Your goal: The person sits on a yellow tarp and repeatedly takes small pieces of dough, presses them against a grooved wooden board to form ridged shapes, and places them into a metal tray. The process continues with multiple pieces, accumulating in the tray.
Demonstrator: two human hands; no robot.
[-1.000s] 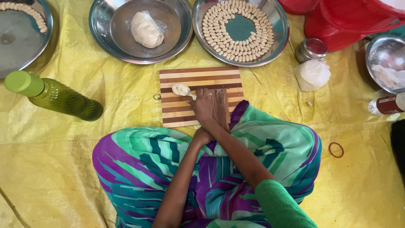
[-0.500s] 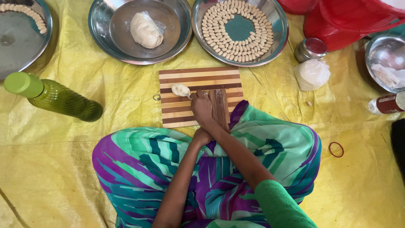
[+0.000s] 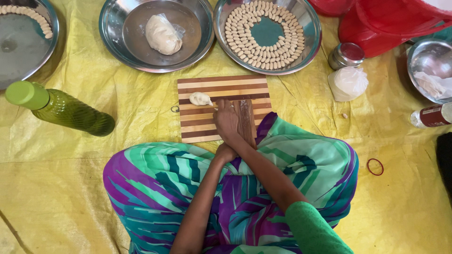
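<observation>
A crinkled yellow plastic sheet (image 3: 84, 188) is spread over the floor, and everything is laid out on it. At the far left a round steel tray (image 3: 19, 51) with a curved row of small dough pieces is seen, and below it a green plastic bottle (image 3: 61, 110) lies on its side. A steel bowl (image 3: 113, 28) holding a pale lump of dough (image 3: 162, 34) comes next, then a round steel plate (image 3: 310, 37) ringed with shaped dough pieces. A striped wooden cutting board (image 3: 207, 122) lies in the middle, with a small piece of dough (image 3: 200, 99) on its upper left. The left hand (image 3: 225, 153) is tucked under the right wrist; its grip cannot be told. The right hand (image 3: 227, 121) is laid flat, fingers together, on the board beside a ridged wooden paddle (image 3: 245, 120), fingertips just beside the small dough piece.
</observation>
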